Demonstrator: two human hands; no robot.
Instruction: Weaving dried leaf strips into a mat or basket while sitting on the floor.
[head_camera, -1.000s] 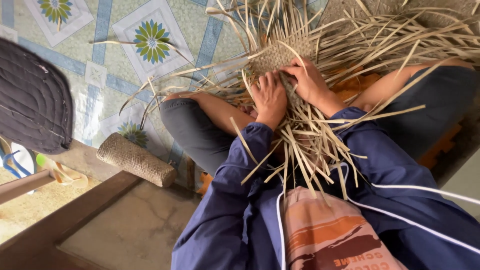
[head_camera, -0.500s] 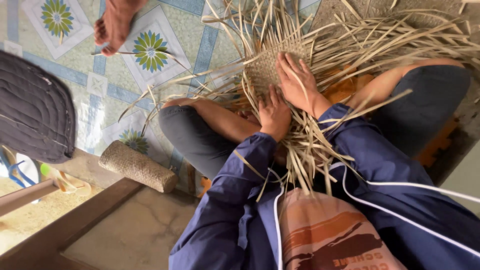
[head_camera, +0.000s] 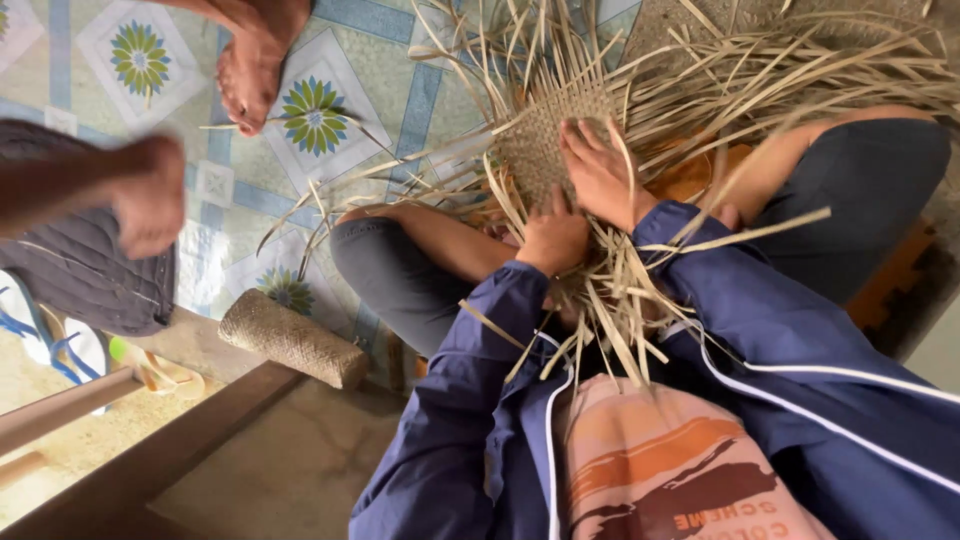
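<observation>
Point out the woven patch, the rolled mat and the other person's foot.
woven patch (head_camera: 545, 140), head view, on the finished weave above the fingers.
rolled mat (head_camera: 293, 339), head view, on the middle of the roll.
other person's foot (head_camera: 250, 75), head view, on the sole.

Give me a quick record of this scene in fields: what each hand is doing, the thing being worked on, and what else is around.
left hand: gripping loose strips at the near edge of the woven mat
right hand: flat on the woven mat
loose strips: fan out around the woven part
floor: patterned tiles
nearby: rolled woven mat; another person's foot and blurred hand
</observation>
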